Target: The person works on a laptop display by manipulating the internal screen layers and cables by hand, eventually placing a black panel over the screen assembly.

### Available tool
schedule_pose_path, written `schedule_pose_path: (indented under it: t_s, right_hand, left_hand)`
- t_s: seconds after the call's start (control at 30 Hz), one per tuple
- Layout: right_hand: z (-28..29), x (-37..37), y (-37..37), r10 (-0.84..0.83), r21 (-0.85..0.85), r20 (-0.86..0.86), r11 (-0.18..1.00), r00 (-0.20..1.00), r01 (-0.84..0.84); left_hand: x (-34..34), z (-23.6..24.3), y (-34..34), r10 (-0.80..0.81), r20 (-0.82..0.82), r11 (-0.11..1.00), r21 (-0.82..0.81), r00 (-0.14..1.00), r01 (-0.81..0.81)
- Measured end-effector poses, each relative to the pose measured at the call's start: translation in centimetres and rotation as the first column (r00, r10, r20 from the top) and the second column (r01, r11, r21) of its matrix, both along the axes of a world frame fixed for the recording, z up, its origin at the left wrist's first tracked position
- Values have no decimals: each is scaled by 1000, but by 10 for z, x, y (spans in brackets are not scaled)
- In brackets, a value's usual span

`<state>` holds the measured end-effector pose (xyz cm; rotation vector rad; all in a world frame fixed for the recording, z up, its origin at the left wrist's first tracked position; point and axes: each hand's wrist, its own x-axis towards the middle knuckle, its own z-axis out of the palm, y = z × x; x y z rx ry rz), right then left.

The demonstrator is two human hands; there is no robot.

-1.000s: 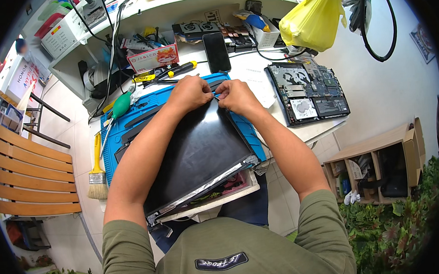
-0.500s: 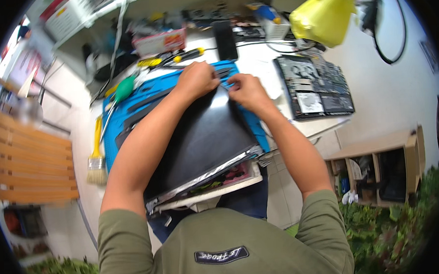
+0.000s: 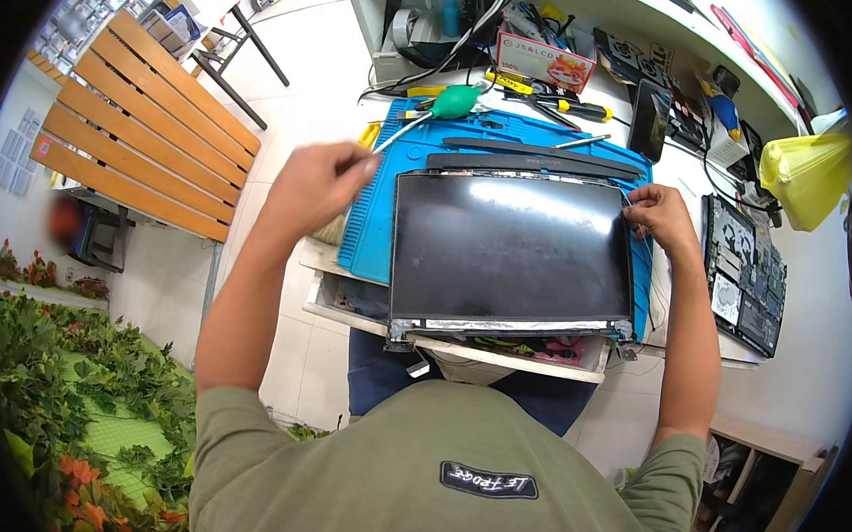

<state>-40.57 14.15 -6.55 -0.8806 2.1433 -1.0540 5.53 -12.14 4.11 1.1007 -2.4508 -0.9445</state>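
Observation:
A laptop display panel (image 3: 512,247) with a black screen lies on the blue work mat (image 3: 371,225), its near edge over a drawer. At the screen's upper right edge my right hand (image 3: 662,217) is closed, thumb and finger pinched on something thin that I cannot make out. My left hand (image 3: 318,190) is raised off the mat's left side, fingers curled together and slightly blurred; what they hold, if anything, is hidden. Close to its fingertips runs the pale nozzle of a green air blower (image 3: 456,102). A long dark trim strip (image 3: 536,159) lies just beyond the screen.
An open laptop base (image 3: 744,273) with bare circuit boards lies at right, below a yellow bag (image 3: 807,179). The open drawer (image 3: 585,359) juts out before me. Screwdrivers (image 3: 582,109), a phone (image 3: 650,119) and a box (image 3: 545,62) sit at the back. A brush (image 3: 328,233) is partly hidden.
My left hand has left the screen's far edge and swung out to the left. My right hand stays pinched at the screen's right edge. The view has turned left, and the screen appears straighter.

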Motion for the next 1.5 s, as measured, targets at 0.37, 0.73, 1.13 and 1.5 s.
schedule_pose_path:
  t_s: [0.37, 0.73, 1.13, 1.5]
  right_hand:
    - [6, 6, 4, -9, 77, -175, 997, 984, 23]
    - [21, 39, 14, -167, 95, -170, 978, 971, 185]
    - [21, 75, 75, -88, -30, -236, 996, 968, 84]
    - [13, 109, 143, 9, -114, -194, 993, 981, -32]
  left_hand:
    - [41, -69, 59, -260, -131, 965, -68, 957, 253]
    - [70, -84, 57, -163, -150, 985, 33, 975, 170]
    - [37, -52, 82, -364, -144, 931, -95, 920, 353]
    - [-141, -42, 177, -792, 9, 552, -415, 610, 723]
